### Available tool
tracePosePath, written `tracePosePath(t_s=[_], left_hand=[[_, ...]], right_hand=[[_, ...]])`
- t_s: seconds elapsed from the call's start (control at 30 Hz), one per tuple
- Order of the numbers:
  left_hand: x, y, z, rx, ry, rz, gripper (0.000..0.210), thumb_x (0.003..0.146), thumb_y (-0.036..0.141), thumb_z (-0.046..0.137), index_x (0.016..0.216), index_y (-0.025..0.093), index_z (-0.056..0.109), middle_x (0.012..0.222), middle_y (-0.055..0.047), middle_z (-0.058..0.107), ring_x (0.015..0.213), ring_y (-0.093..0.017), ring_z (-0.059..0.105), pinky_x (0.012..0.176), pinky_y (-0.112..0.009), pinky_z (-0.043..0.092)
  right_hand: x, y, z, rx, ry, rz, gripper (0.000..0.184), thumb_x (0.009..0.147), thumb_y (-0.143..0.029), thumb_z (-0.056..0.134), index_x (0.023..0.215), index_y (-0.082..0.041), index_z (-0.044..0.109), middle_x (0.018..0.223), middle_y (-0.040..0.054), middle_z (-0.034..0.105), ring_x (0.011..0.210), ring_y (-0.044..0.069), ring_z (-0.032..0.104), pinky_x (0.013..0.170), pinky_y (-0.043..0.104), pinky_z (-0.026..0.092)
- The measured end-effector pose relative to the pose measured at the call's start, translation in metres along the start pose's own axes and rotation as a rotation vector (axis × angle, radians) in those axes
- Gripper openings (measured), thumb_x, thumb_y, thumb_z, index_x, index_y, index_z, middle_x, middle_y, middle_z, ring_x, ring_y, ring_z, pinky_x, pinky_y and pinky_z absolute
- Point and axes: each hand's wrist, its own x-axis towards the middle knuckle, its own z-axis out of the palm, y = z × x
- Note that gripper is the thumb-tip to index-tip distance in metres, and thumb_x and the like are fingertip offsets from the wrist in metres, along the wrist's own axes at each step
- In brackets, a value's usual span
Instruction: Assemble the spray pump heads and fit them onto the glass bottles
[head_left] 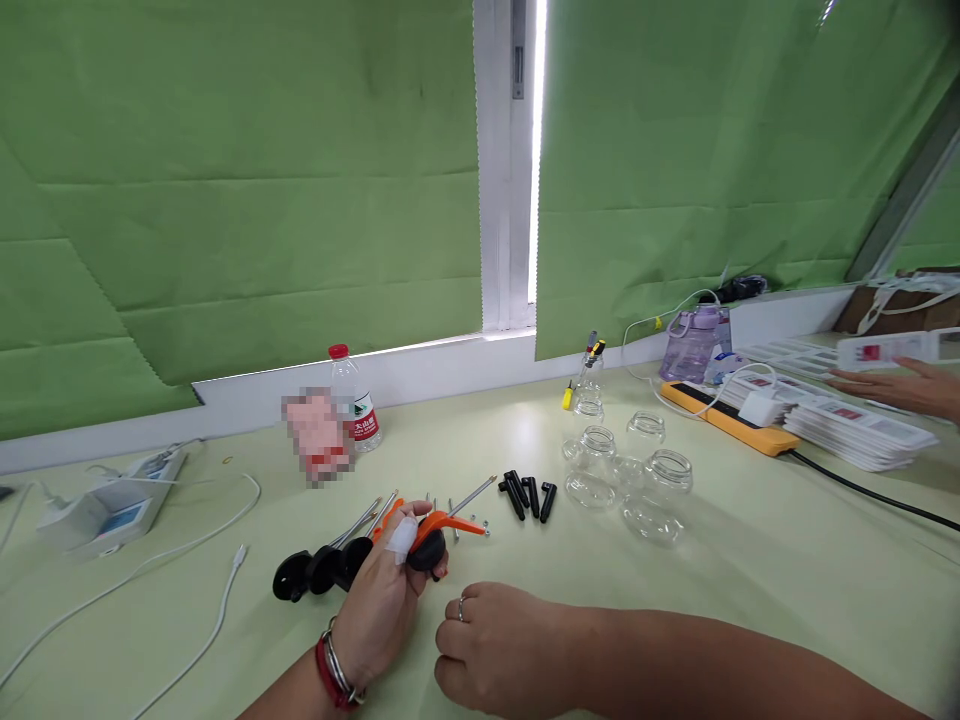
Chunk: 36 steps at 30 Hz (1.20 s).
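Our left hand (384,602) clamps an orange-and-black part (429,549); our curled right hand's (510,640) grip: cannot tell. Clear jars (658,508) stand right of black pieces (548,503).

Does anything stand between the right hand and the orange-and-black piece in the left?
No loose object visibly does. The right hand is curled, apart from the orange-and-black piece; only fingertips of the left hand, which holds it, show on that side.

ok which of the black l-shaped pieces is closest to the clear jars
The rightmost black L-shaped piece; the others lie farther from the jars, toward the left hand.
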Motion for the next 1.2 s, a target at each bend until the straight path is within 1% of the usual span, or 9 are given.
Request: tracePosePath(t_s=[0.1, 0.17, 0.27, 0.43, 0.5, 0.57, 0.73, 0.97, 1.2], left_hand=[[-0.002, -0.003, 0.000, 0.007, -0.039, -0.057, 0.032, 0.088, 0.045, 0.044, 0.106, 0.020, 0.054, 0.074, 0.000, 0.055, 0.065, -0.013, 0.052, 0.069, -0.029, 0.042], [-0.004, -0.005, 0.000, -0.001, -0.064, -0.102, 0.035, 0.088, 0.047, 0.044, 0.108, 0.020, 0.053, 0.071, 0.000, 0.055, 0.066, -0.014, 0.052, 0.068, -0.029, 0.041], [-0.004, -0.009, 0.000, -0.035, -0.085, -0.144, 0.034, 0.087, 0.046, 0.047, 0.108, 0.021, 0.053, 0.072, 0.000, 0.055, 0.068, -0.014, 0.051, 0.065, -0.028, 0.040], [-0.003, -0.015, 0.001, -0.097, -0.183, -0.113, 0.028, 0.091, 0.039, 0.045, 0.110, 0.021, 0.052, 0.077, 0.000, 0.055, 0.075, -0.015, 0.051, 0.071, -0.028, 0.040], [-0.003, -0.018, 0.001, -0.089, -0.246, -0.094, 0.027, 0.092, 0.038, 0.041, 0.110, 0.021, 0.053, 0.078, -0.001, 0.054, 0.074, -0.015, 0.050, 0.071, -0.029, 0.040], [-0.004, -0.021, 0.002, -0.058, -0.302, -0.072, 0.028, 0.093, 0.037, 0.038, 0.106, 0.020, 0.055, 0.080, -0.003, 0.055, 0.074, -0.015, 0.049, 0.072, -0.029, 0.039], [-0.006, -0.022, 0.004, -0.011, -0.356, -0.084, 0.029, 0.094, 0.035, 0.036, 0.099, 0.018, 0.059, 0.078, -0.002, 0.053, 0.074, -0.014, 0.048, 0.074, -0.029, 0.038], [-0.010, -0.019, 0.009, -0.001, -0.371, -0.113, 0.024, 0.092, 0.033, 0.043, 0.094, 0.017, 0.060, 0.087, -0.004, 0.056, 0.083, -0.016, 0.049, 0.078, -0.031, 0.039], [-0.007, -0.023, 0.006, -0.033, -0.327, -0.128, 0.024, 0.089, 0.037, 0.049, 0.087, 0.017, 0.061, 0.089, -0.005, 0.055, 0.083, -0.017, 0.050, 0.077, -0.031, 0.040]], right_hand=[[0.000, 0.005, 0.000, 0.077, -0.032, 0.041, 0.005, 0.074, -0.015, 0.056, 0.078, -0.017, 0.057, 0.077, 0.0019, 0.057, 0.063, 0.014, 0.048, 0.056, 0.028, 0.036], [0.000, 0.008, -0.001, 0.165, 0.011, 0.090, 0.009, 0.075, -0.015, 0.053, 0.082, -0.017, 0.058, 0.081, 0.0021, 0.061, 0.069, 0.014, 0.052, 0.062, 0.028, 0.040], [0.001, 0.014, -0.005, 0.366, 0.212, 0.189, 0.016, 0.078, -0.013, 0.047, 0.087, -0.018, 0.060, 0.085, 0.0032, 0.065, 0.080, 0.014, 0.057, 0.069, 0.025, 0.045], [0.002, 0.023, -0.027, 0.678, 0.602, 0.380, 0.021, 0.078, -0.007, 0.045, 0.087, -0.017, 0.062, 0.080, 0.0047, 0.066, 0.074, 0.011, 0.060, 0.070, 0.022, 0.049], [0.002, 0.026, -0.036, 0.747, 0.708, 0.483, 0.020, 0.079, -0.008, 0.047, 0.086, -0.017, 0.063, 0.080, 0.0048, 0.065, 0.073, 0.011, 0.060, 0.070, 0.022, 0.050], [0.001, 0.028, -0.041, 0.777, 0.763, 0.578, 0.018, 0.079, -0.008, 0.050, 0.086, -0.017, 0.064, 0.080, 0.0049, 0.064, 0.070, 0.011, 0.060, 0.066, 0.022, 0.050], [0.000, 0.031, -0.038, 0.799, 0.763, 0.717, 0.013, 0.078, -0.009, 0.055, 0.081, -0.017, 0.065, 0.076, 0.0033, 0.063, 0.064, 0.010, 0.056, 0.059, 0.020, 0.046], [0.000, 0.029, -0.031, 0.876, 0.725, 0.756, 0.014, 0.078, -0.010, 0.054, 0.084, -0.017, 0.064, 0.077, 0.0026, 0.062, 0.065, 0.010, 0.056, 0.059, 0.021, 0.046], [0.002, 0.026, -0.034, 0.940, 0.665, 0.784, 0.013, 0.083, -0.025, 0.053, 0.081, -0.018, 0.063, 0.075, 0.0030, 0.060, 0.066, 0.012, 0.057, 0.059, 0.025, 0.050]])
